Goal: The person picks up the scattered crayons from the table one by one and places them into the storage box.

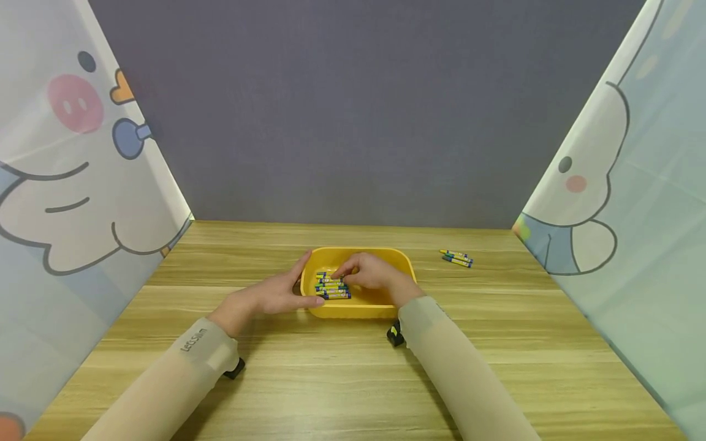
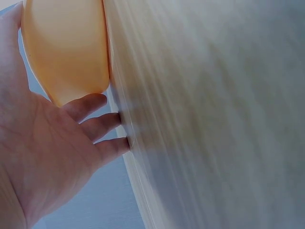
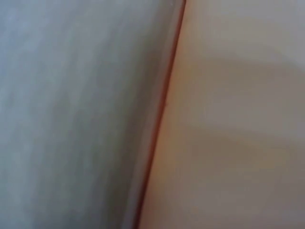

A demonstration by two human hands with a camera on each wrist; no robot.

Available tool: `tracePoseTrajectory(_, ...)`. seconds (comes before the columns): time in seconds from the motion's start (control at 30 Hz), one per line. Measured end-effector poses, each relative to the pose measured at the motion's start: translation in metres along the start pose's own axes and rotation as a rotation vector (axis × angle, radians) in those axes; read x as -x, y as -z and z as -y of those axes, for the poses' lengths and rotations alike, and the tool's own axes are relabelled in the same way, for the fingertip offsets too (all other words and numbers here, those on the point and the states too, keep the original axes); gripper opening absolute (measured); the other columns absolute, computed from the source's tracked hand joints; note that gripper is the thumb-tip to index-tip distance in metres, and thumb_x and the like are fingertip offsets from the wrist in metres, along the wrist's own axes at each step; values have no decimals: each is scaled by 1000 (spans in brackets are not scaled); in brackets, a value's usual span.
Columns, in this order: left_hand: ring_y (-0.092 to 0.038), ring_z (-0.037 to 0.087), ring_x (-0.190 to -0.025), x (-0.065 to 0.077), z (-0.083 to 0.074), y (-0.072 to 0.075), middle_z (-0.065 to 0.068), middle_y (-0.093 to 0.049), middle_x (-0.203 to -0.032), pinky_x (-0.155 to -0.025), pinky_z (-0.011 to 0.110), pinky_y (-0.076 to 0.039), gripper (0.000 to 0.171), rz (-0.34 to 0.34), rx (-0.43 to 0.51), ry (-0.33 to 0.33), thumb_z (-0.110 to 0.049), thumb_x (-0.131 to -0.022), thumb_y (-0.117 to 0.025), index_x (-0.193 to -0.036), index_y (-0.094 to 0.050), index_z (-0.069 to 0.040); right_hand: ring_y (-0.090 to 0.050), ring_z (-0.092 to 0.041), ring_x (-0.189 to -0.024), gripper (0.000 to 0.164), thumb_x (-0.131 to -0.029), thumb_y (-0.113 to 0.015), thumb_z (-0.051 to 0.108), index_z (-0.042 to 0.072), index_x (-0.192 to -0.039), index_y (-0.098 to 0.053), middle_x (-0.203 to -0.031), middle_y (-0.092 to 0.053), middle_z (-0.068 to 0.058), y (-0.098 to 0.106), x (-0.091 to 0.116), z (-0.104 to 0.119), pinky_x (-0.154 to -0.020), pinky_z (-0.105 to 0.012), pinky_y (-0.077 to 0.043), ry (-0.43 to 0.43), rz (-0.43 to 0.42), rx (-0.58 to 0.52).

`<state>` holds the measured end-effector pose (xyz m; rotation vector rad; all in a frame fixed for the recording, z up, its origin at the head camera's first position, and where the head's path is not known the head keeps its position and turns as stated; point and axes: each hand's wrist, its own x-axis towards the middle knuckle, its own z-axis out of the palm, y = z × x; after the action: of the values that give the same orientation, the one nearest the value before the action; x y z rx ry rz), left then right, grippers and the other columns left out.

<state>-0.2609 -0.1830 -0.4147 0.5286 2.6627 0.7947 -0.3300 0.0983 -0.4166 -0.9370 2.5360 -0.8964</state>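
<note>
A yellow plastic bin (image 1: 353, 312) stands on the table, with a row of crayons (image 1: 333, 289) in yellow wrappers lying side by side at its left end. My left hand (image 1: 278, 293) holds that end of the bin, the thumb over the near rim. In the left wrist view, other fingers of the left hand (image 2: 45, 138) lie by the bin's outer wall (image 2: 71, 47), low at the table. Inside the bin, my right hand (image 1: 372, 272) has bent fingers at the upper crayons and seems to pinch one; the fingertips partly hide it. The right wrist view shows only the blurred bin wall (image 3: 228, 114).
Three more crayons (image 1: 457, 258) lie together on the wooden table (image 1: 309, 380), to the right of the bin. A grey panel (image 1: 353, 122) rises behind the table. Printed cartoon sheets (image 1: 66, 202) hang at both sides.
</note>
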Motion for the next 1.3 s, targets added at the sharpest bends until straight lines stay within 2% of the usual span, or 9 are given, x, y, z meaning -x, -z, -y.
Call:
tracePoseTrajectory(0.17, -55, 44, -149, 0, 0, 1, 25, -40, -174, -123, 63, -43, 130, 3, 4, -2, -84, -91, -68, -178, 11, -27, -61, -14, -108, 30, -107, -68, 6, 18, -127, -85, -133, -75, -5, -1, -1, -1, -103, -35, -51, 0, 12, 4)
tracePoseTrajectory(0.47, -51, 43, -152, 1, -2, 1, 25, -37, -175, -125, 63, -41, 130, 6, 14, -8, -82, -92, -68, -178, 11, -26, -64, -21, -130, 36, -109, -61, 5, 22, -131, -83, -142, -73, -5, -1, 0, -1, -119, -46, -49, -13, 32, 22)
tracePoseTrajectory(0.57, -51, 43, -153, 1, -2, 1, 25, -36, -175, -126, 63, -40, 130, 3, 13, -6, -82, -92, -69, -178, 11, -26, -64, -23, -130, 37, -110, -59, 3, 21, -131, -83, -142, -73, -7, -1, 0, 0, -119, -47, -49, -11, 29, 26)
tracePoseTrajectory(0.77, -52, 45, -151, 1, -2, 1, 26, -37, -175, -125, 64, -41, 131, 1, 13, 0, -82, -91, -69, -178, 12, -26, -62, -18, -118, 38, -110, -58, 0, 20, -130, -84, -139, -73, -7, 0, 1, 1, -112, -41, -50, -9, 22, 39)
tracePoseTrajectory(1.0, -54, 44, -149, 3, -2, 1, 26, -39, -174, -125, 63, -41, 129, -4, 23, -1, -79, -92, -70, -178, 11, -25, -58, -18, -104, 38, -108, -59, 1, 20, -127, -85, -139, -73, -9, 0, 3, 4, -98, -34, -48, -30, 0, -5)
tracePoseTrajectory(1.13, -55, 43, -148, 2, -1, 0, 26, -40, -173, -124, 63, -42, 130, -6, 17, -1, -81, -92, -70, -178, 10, -25, -55, -17, -93, 39, -105, -58, 0, 18, -128, -84, -134, -73, -9, 1, 3, 4, -89, -32, -47, -29, -30, -35)
tracePoseTrajectory(1.3, -56, 42, -148, 0, 0, 0, 25, -39, -174, -124, 63, -42, 131, 1, 18, 5, -82, -91, -69, -178, 11, -25, -56, -18, -91, 39, -103, -58, 1, 14, -131, -82, -127, -74, -12, 11, 8, 7, -82, -31, -48, 24, -106, -89)
